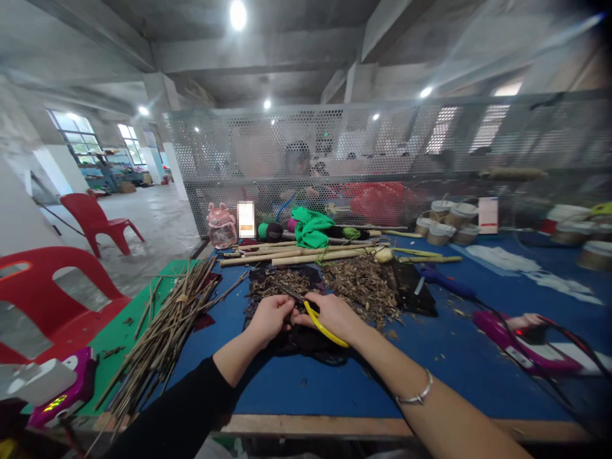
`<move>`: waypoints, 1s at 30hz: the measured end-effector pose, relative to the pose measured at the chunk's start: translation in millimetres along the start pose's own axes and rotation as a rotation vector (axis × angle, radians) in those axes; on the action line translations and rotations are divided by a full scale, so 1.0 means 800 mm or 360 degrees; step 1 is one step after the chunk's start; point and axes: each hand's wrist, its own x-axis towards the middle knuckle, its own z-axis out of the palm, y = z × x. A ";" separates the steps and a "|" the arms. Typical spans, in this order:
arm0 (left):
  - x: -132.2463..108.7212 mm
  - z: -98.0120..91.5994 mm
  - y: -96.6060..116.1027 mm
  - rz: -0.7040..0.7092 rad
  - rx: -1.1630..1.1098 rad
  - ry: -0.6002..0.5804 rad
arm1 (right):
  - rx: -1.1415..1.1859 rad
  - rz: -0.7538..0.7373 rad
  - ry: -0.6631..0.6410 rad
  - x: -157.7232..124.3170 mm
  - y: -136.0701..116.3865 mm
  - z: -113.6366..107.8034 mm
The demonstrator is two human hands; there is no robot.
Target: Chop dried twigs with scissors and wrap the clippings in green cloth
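Observation:
My right hand [329, 313] is closed round yellow-handled scissors [327, 329], whose dark blades point up and left over a dark cloth. My left hand [271, 319] is pinched shut just beside the blades. What its fingertips hold is too small and hidden to make out. Under and behind both hands lies a black cloth [306, 349] with a pile of chopped brown bits [282, 280] on it. A larger heap of brown plant pieces [366, 287] spreads to the right, close to my right hand.
Thin sticks [165, 331] lie bundled at the left. Thicker poles [306, 256] and green cloth [312, 226] lie behind the heaps. A blue-handled tool [447, 282] and a purple device [521, 344] with cables are at the right. A perforated metal screen [268, 146] stands behind the table.

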 end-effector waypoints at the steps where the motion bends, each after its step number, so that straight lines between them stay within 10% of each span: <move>1: -0.001 0.000 0.002 0.0002 -0.0052 0.0040 | 0.0011 -0.0002 0.0010 0.000 0.000 -0.001; 30: 0.004 0.002 -0.001 0.0063 -0.0181 0.0018 | 0.0269 -0.0307 0.0279 0.002 -0.002 0.013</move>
